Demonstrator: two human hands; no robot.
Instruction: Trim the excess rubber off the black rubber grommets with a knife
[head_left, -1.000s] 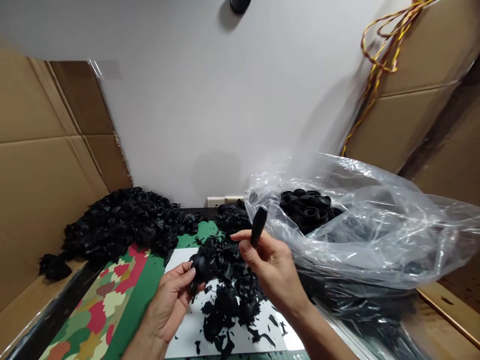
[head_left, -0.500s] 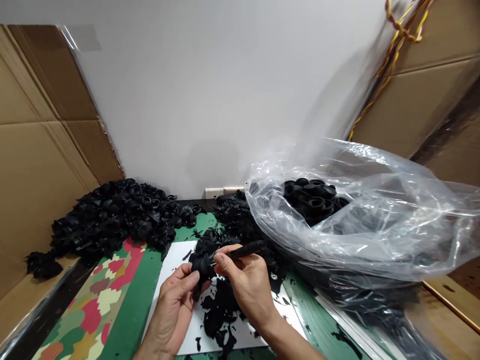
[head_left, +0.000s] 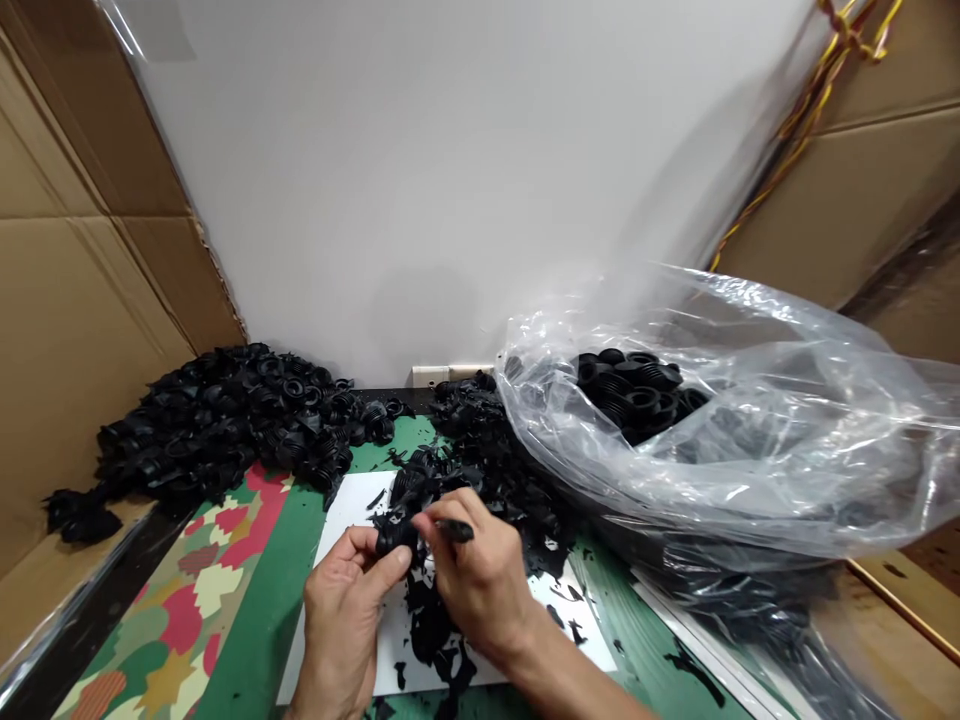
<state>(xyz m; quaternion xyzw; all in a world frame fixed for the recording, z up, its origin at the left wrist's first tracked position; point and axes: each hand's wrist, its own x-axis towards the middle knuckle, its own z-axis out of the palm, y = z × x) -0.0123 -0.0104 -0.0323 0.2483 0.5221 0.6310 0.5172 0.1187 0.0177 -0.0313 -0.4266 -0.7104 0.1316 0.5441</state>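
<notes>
My left hand (head_left: pixel 341 605) pinches a black ribbed rubber piece (head_left: pixel 391 535) between thumb and fingers, over the white sheet (head_left: pixel 319 615). Close by on its right, my right hand (head_left: pixel 484 570) is closed around a slim black-handled tool (head_left: pixel 456 531). The tool's working end is hidden by my fingers, at the rubber piece. Under and between the hands lie black rubber scraps (head_left: pixel 429 632).
A heap of black rubber pieces (head_left: pixel 225 420) lies at the left by a cardboard panel (head_left: pixel 82 290). Dark trimmings (head_left: pixel 499 460) are piled beyond my right hand. At the right, a clear plastic bag (head_left: pixel 787 470) holds ribbed black rubber pieces (head_left: pixel 637 390). Twisted wires (head_left: pixel 799 130) hang above.
The black tool has swung from pointing far out to the right to lying short within my right hand. The rubber piece has turned slightly in my left hand. The view has shifted a little.
</notes>
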